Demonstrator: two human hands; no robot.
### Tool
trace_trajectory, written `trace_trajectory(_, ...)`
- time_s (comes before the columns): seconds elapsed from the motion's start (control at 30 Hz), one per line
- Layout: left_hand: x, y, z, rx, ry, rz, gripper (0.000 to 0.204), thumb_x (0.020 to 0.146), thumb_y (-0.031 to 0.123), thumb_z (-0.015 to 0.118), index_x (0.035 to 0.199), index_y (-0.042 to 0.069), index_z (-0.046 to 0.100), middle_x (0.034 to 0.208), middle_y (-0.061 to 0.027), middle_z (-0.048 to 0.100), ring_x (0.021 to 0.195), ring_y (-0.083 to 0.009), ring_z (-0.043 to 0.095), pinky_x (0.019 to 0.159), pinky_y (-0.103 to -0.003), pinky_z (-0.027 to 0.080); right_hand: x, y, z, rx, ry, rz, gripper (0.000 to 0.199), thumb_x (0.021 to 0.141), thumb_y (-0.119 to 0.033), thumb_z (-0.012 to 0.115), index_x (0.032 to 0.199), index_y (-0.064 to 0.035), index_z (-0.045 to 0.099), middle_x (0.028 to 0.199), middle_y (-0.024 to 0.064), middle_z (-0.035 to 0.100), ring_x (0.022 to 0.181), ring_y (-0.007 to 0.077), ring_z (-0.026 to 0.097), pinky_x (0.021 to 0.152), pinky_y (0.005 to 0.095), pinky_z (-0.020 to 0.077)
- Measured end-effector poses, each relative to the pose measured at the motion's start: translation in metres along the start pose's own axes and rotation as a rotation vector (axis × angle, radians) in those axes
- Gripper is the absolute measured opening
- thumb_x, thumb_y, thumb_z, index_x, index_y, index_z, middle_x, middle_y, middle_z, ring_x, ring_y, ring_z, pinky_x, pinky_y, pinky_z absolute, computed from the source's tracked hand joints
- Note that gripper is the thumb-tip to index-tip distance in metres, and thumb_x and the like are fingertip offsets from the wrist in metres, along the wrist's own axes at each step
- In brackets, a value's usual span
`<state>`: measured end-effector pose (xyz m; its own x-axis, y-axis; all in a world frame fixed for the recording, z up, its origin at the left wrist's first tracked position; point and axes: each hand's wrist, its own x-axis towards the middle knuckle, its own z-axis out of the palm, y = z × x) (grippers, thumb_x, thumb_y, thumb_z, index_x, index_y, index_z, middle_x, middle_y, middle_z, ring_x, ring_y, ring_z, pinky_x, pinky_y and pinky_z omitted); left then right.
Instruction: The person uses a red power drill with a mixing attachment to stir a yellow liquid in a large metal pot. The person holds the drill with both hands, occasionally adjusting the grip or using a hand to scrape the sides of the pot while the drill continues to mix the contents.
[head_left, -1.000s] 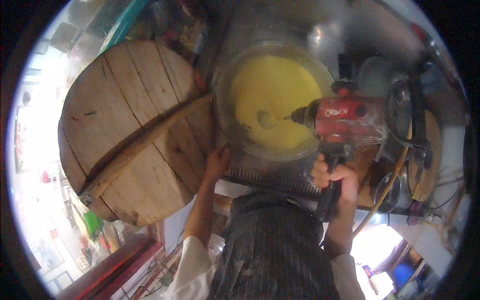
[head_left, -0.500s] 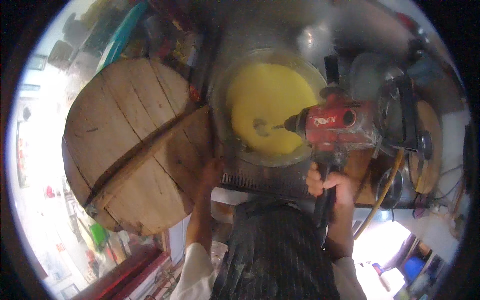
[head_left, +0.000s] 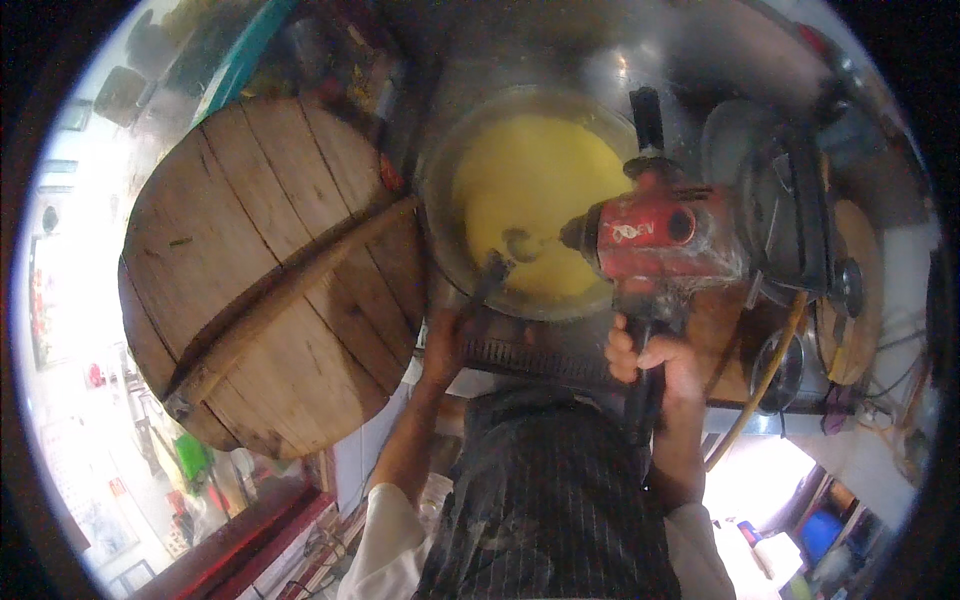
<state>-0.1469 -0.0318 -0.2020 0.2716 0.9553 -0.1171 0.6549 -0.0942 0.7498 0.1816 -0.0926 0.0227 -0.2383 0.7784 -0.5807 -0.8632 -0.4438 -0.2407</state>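
A red power drill (head_left: 670, 240) with a black side handle points left across a wide metal pan (head_left: 440, 235). My right hand (head_left: 660, 360) wraps round its black rear grip. Yellow batter-like mixture (head_left: 535, 180) fills the pan, and the drill's bit reaches down into it beside a small swirl. At the pan's near left rim, my left hand (head_left: 441, 345) is closed on a dark tool (head_left: 492, 278). The tool's end tilts up over the rim to the edge of the yellow mass; its exact kind is blurred.
A big round wooden lid (head_left: 250, 310) with a crossbar stands left of the pan. A dark slotted grate (head_left: 530, 345) lies in front. On the right are a yellow cord (head_left: 757, 385), a metal pot (head_left: 780, 372) and another wooden board (head_left: 858, 290).
My left hand has moved right from beside the lid and now has a dark tool at the pan's rim. The drill has shifted slightly left.
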Motion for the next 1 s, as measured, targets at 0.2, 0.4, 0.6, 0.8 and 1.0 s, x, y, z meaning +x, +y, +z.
trace_trajectory(0.2,0.0,0.004,-0.006,-0.379,-0.125,-0.575,0.028,0.087,0.027,0.053,0.095,0.0,0.057,0.08,-0.0108,0.06,0.072,-0.0198,0.057,0.063,-0.034,0.044,0.001,0.002,-0.002,-0.07,0.006,-0.019,0.045,0.052,-0.004,0.053,0.097,0.0002,0.048,0.074,0.007,0.05,0.061,0.017,0.047,0.056,0.0266,0.0388)
trace_trajectory(0.4,-0.025,0.002,-0.051,-0.336,-0.032,-0.644,0.024,0.087,0.021,0.052,0.102,0.002,0.055,0.083,-0.0111,0.061,0.076,-0.0202,0.057,0.066,-0.035,0.045,0.0,0.0,-0.002,-0.045,-0.015,-0.012,0.045,0.052,-0.004,0.054,0.096,-0.0002,0.048,0.074,0.0068,0.05,0.061,0.0166,0.046,0.055,0.0268,0.0386)
trace_trajectory(0.6,0.01,0.068,-0.063,0.271,0.109,0.087,0.031,0.077,0.009,0.055,0.108,0.006,0.052,0.092,-0.0139,0.056,0.08,-0.0293,0.055,0.068,-0.039,0.046,0.003,0.001,-0.008,-0.004,-0.011,-0.018,0.045,0.052,-0.003,0.054,0.096,-0.0004,0.048,0.074,0.007,0.05,0.061,0.0164,0.045,0.054,0.0266,0.0387)
trace_trajectory(0.8,-0.017,0.081,0.013,0.706,-0.09,0.336,0.034,0.07,0.008,0.054,0.104,0.01,0.052,0.095,-0.0124,0.051,0.085,-0.0301,0.053,0.069,-0.039,0.047,0.003,0.001,-0.004,-0.036,-0.023,0.004,0.046,0.052,-0.004,0.055,0.098,-0.0004,0.048,0.074,0.0073,0.05,0.06,0.0168,0.046,0.055,0.0265,0.0388)
trace_trajectory(1.0,-0.049,0.095,-0.029,0.675,-0.239,0.382,0.026,0.074,0.009,0.052,0.099,0.01,0.053,0.094,-0.011,0.054,0.085,-0.0311,0.055,0.067,-0.041,0.049,0.003,0.0,-0.011,-0.044,0.004,-0.019,0.047,0.052,-0.005,0.054,0.098,-0.0002,0.048,0.074,0.0076,0.05,0.059,0.0173,0.046,0.055,0.0273,0.039)
